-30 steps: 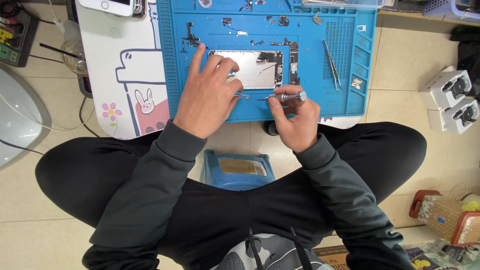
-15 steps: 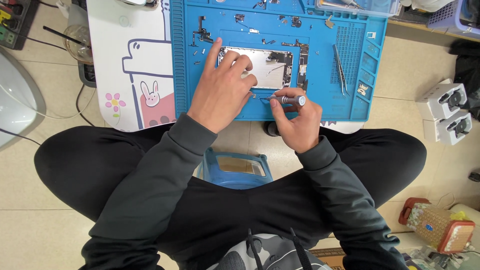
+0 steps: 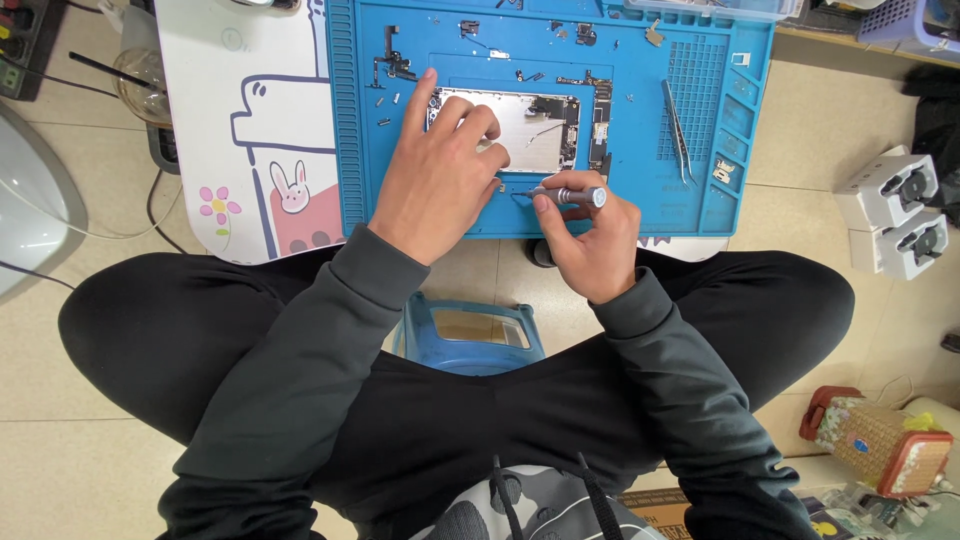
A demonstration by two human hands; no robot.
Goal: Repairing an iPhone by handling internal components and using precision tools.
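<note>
Beige floor tiles are surrounding a low white surface [image 3: 200, 150] printed with a cartoon rabbit, on which a blue ribbed silicone repair mat [image 3: 350, 150] is lying.

Head view: an opened flat smartphone chassis of bare silver metal [image 3: 525, 125] is lying face-up near the middle of the mat, with a dark circuit board along its right edge. Judged from its look, this shell is light, thin and stiff but fragile: the exposed board and fine cables are calling for pressure on the metal frame and edges only. The left hand [image 3: 440, 180] is pressing down on the chassis's left part, its fingers [image 3: 470, 120] spreading moderately and lying flat across the metal, steadying rather than clasping. The right hand [image 3: 590, 235] is pinching a slim grey metal precision screwdriver [image 3: 570, 195] between thumb and forefinger, fingers closed narrowly around the knurled barrel; the tool is lying nearly level, its tip pointing left toward the chassis's lower edge, just beside the left hand. Whether the tip is touching a screw cannot be told. The driver is probably light and slippery, best gripped on its knurling. Steel tweezers [image 3: 678, 130] are resting on the mat to the right, apart from both hands. Tiny loose parts are scattered along the mat's upper area.
</note>
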